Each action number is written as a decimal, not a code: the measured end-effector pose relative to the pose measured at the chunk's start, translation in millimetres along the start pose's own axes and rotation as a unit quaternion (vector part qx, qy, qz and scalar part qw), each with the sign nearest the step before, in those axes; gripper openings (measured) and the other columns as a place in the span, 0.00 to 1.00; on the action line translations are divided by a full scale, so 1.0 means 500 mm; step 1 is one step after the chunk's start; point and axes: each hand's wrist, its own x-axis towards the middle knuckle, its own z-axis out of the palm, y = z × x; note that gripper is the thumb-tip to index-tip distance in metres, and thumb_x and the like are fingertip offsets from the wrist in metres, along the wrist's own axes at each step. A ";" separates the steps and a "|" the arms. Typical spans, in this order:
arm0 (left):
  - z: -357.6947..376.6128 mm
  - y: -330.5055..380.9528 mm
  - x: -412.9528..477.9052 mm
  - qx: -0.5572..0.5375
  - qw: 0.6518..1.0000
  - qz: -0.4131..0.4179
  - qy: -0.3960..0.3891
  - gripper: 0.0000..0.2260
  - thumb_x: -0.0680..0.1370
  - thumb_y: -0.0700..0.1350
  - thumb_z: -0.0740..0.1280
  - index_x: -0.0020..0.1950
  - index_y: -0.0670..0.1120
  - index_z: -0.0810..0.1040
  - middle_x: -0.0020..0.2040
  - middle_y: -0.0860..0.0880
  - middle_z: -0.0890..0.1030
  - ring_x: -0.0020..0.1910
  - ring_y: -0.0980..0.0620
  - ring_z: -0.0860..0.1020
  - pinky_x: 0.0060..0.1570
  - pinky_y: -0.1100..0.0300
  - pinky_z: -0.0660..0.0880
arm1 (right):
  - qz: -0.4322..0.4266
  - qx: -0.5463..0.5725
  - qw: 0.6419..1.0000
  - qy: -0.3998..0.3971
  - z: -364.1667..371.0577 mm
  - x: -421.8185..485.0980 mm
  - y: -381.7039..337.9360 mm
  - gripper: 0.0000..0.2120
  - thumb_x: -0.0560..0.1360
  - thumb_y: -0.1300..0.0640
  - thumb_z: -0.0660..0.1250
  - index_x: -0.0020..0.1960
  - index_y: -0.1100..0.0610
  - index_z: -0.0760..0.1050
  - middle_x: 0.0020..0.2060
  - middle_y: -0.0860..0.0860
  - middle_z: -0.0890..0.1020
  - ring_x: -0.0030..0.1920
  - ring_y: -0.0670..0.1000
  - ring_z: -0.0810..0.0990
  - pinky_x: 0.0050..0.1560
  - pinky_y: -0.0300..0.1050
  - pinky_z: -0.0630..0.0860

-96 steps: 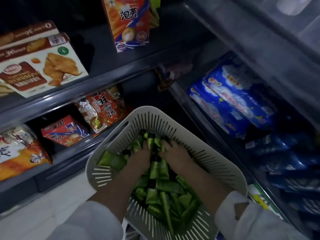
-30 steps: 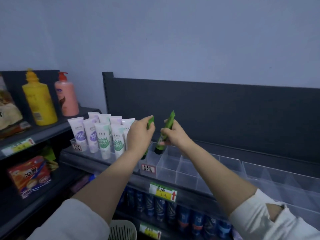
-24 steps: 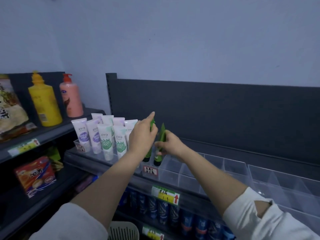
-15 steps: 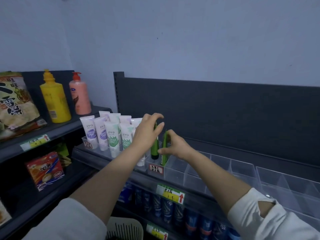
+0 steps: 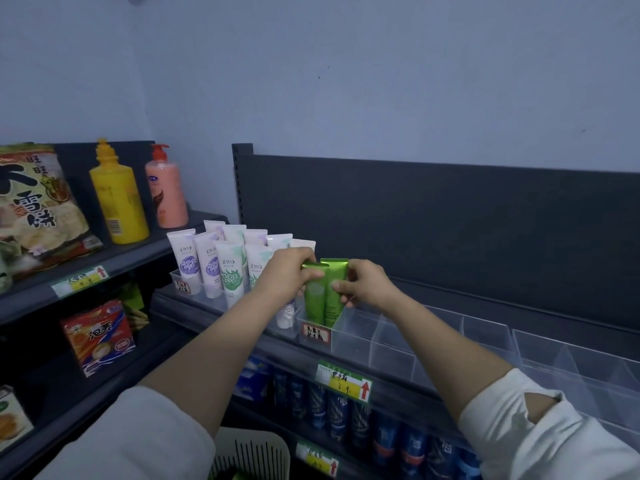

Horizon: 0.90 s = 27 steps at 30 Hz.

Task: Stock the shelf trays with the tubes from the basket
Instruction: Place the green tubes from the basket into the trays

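In this dim aisle the basket [image 5: 256,452] sits low against my body, its load hidden, so I cannot tell how many remain. Above it my left hand [image 5: 287,271] and right hand [image 5: 367,284] each pinch one of two green tubes [image 5: 314,301], which stand crimped ends up in the end compartment of the clear tray [image 5: 349,344], beside the white tubes [image 5: 228,268]. Farther right the compartments hold nothing yet, open up to the dark back panel [image 5: 450,230].
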 end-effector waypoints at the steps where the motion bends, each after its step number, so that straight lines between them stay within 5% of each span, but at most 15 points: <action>1: 0.003 0.002 0.004 0.030 0.999 -0.005 0.014 0.07 0.75 0.44 0.69 0.43 0.40 0.77 0.29 0.49 0.73 0.27 0.49 0.73 0.27 0.62 0.70 | -0.002 -0.005 1.000 0.002 -0.002 -0.003 -0.001 0.12 0.73 0.64 0.70 0.51 0.71 0.72 0.33 0.58 0.77 0.32 0.56 0.78 0.36 0.51 0.81; 6: 0.013 0.009 0.013 0.121 0.992 0.004 0.040 0.09 0.78 0.45 0.64 0.45 0.41 0.80 0.36 0.46 0.75 0.39 0.47 0.72 0.40 0.58 0.67 | -0.001 -0.041 0.999 0.005 -0.019 -0.016 0.000 0.09 0.74 0.60 0.70 0.47 0.66 0.74 0.36 0.59 0.80 0.32 0.52 0.79 0.32 0.47 0.80; 14: 0.006 -0.002 -0.011 0.038 0.999 0.007 0.023 0.08 0.79 0.40 0.62 0.47 0.40 0.80 0.28 0.49 0.73 0.25 0.55 0.72 0.33 0.62 0.70 | -0.026 -0.079 0.997 0.005 -0.017 -0.012 -0.014 0.13 0.75 0.65 0.68 0.33 0.58 0.71 0.30 0.56 0.78 0.34 0.56 0.80 0.35 0.42 0.80; 19: -0.001 -0.002 -0.016 0.068 0.997 0.011 0.016 0.07 0.78 0.45 0.65 0.50 0.44 0.81 0.45 0.46 0.81 0.44 0.46 0.78 0.50 0.53 0.75 | -0.031 -0.126 0.991 -0.020 -0.027 -0.009 -0.023 0.02 0.75 0.59 0.68 0.45 0.59 0.77 0.40 0.56 0.81 0.45 0.56 0.81 0.43 0.47 0.80; 23: -0.017 -0.010 -0.034 0.075 0.996 0.018 0.042 0.08 0.77 0.48 0.65 0.52 0.47 0.80 0.49 0.47 0.82 0.46 0.48 0.78 0.51 0.51 0.75 | -0.070 -0.189 0.978 0.048 -0.042 -0.009 -0.050 0.18 0.75 0.52 0.67 0.65 0.52 0.72 0.54 0.50 0.81 0.56 0.52 0.77 0.58 0.51 0.74; 27: -0.054 -0.045 -0.063 0.109 0.992 -0.002 0.069 0.08 0.78 0.48 0.64 0.51 0.47 0.80 0.49 0.47 0.81 0.46 0.47 0.77 0.50 0.50 0.75 | -0.164 -0.248 0.947 0.119 -0.022 -0.019 -0.109 0.17 0.77 0.53 0.62 0.65 0.51 0.72 0.59 0.51 0.78 0.59 0.54 0.76 0.55 0.50 0.75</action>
